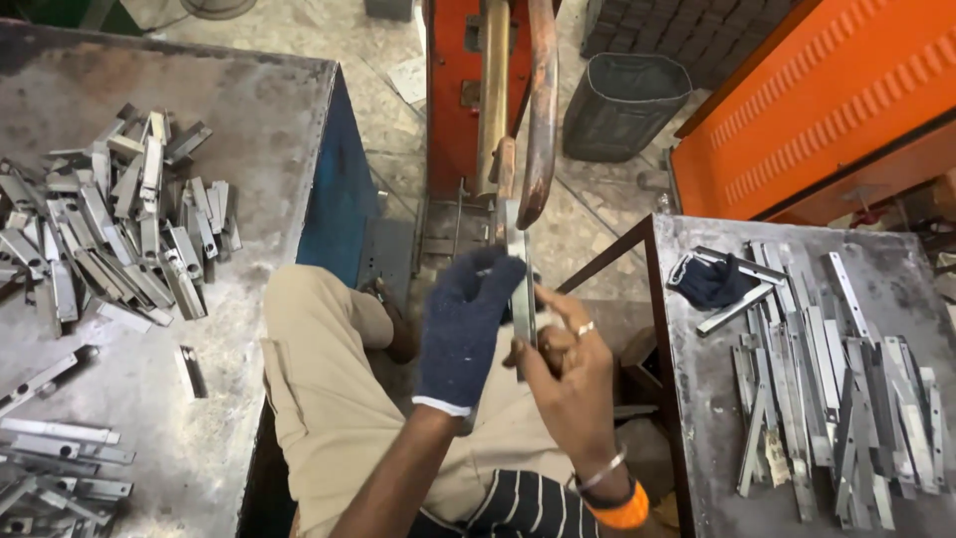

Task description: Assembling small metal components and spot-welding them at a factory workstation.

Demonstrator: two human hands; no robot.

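Note:
My left hand [464, 324] wears a dark blue knit glove and pinches a narrow grey metal strip [519, 289] held upright. My bare right hand [570, 379], with a ring and an orange wristband, grips the same strip from the right side. The strip's top end sits at the lower tip of a spot-welding machine's arms [518, 110], a brass rod and a curved rusty bar, on an orange machine body. My legs in beige trousers [329, 389] are below the hands.
Left steel table [249, 149] carries a heap of short metal channel pieces [110, 229] and long strips [55, 458]. Right steel table [707, 399] holds several long strips [836, 389] and a dark glove [709, 281]. A black bin [625, 105] and an orange cabinet [827, 100] stand behind.

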